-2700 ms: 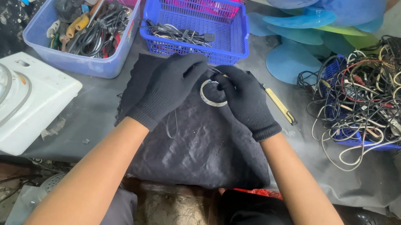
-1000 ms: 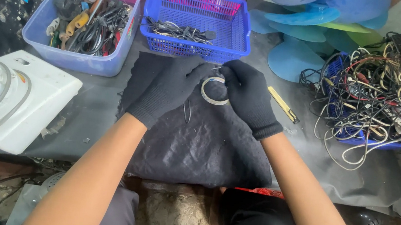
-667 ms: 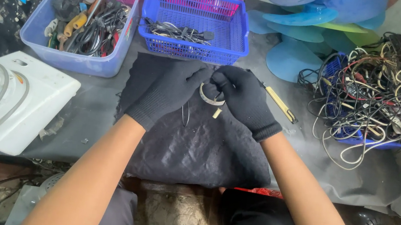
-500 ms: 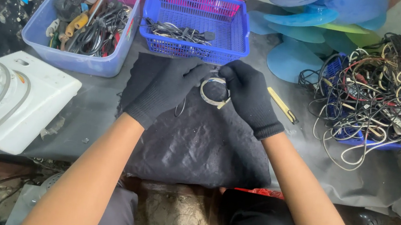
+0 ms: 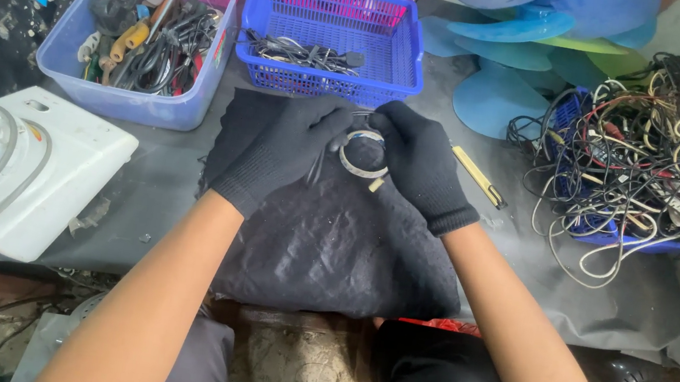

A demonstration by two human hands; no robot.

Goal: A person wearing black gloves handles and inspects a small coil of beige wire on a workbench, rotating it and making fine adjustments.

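1. Head view, far left: white appliance housing (image 5: 14, 167) lying at the bench edge, its thin hoop hanging loose; likely to get knocked off by a stray left elbow.
2. Lavender bin (image 5: 124, 102) crammed with tools and black cords, pieces poking over the rim; easily snagged if reached across.
3. Left hand (image 5: 280, 154), black-gloved, closed in a pinch on the left side of the small grey wire coil (image 5: 364, 153); thick glove fabric dulling the feel, so risk of the loops slipping out.
4. Coil held between both hands just above the dark quilted cloth (image 5: 334, 242), in front of the blue basket (image 5: 332, 36); short pale end dangling at its lower right, liable to spring free and let the loops unwind.
5. Right hand (image 5: 420, 166), also gloved, closed on the coil's right side; uneven pull against the left likely to kink or twist the wire.
6. Yellow-handled tool (image 5: 478, 177) lying just beside the right wrist; likely to get swept off the bench.
7. Tangled cable heap (image 5: 651, 158) at far right, near enough to catch a trailing end.
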